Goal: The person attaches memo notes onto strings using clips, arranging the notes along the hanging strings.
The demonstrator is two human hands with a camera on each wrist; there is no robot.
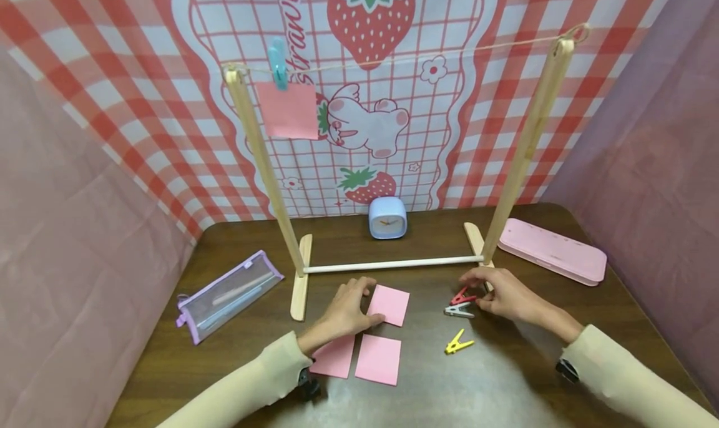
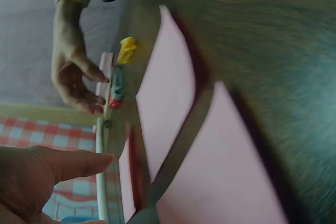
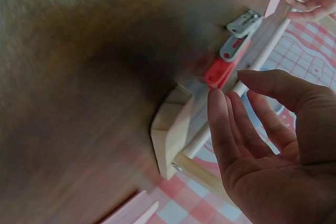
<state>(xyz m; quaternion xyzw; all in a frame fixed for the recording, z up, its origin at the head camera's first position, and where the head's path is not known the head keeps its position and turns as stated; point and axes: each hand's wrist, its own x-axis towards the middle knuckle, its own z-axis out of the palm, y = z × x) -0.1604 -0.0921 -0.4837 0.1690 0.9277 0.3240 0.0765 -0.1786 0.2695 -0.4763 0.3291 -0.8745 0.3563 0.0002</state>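
My left hand (image 1: 345, 308) reaches over the upper pink paper square (image 1: 390, 305), thumb and fingers spread along its left edge. Two more pink squares lie nearer me, one (image 1: 379, 359) fully in sight and one (image 1: 334, 358) partly under my left wrist. On the right, my right hand (image 1: 505, 294) hovers with thumb and fingers apart beside the red clothespin (image 1: 463, 297). In the right wrist view its fingertips are close to the red clothespin (image 3: 223, 72), with nothing between them. A grey clothespin (image 1: 459, 310) touches the red one, and a yellow clothespin (image 1: 459, 342) lies nearer me.
A wooden frame (image 1: 519, 147) carries a string (image 1: 427, 58), where a blue clothespin (image 1: 278, 66) holds a pink square (image 1: 289, 111). Its white crossbar (image 1: 393, 265) runs low behind my hands. Around it are a clock (image 1: 387, 218), a mesh pouch (image 1: 230, 297) and a pink case (image 1: 553, 251).
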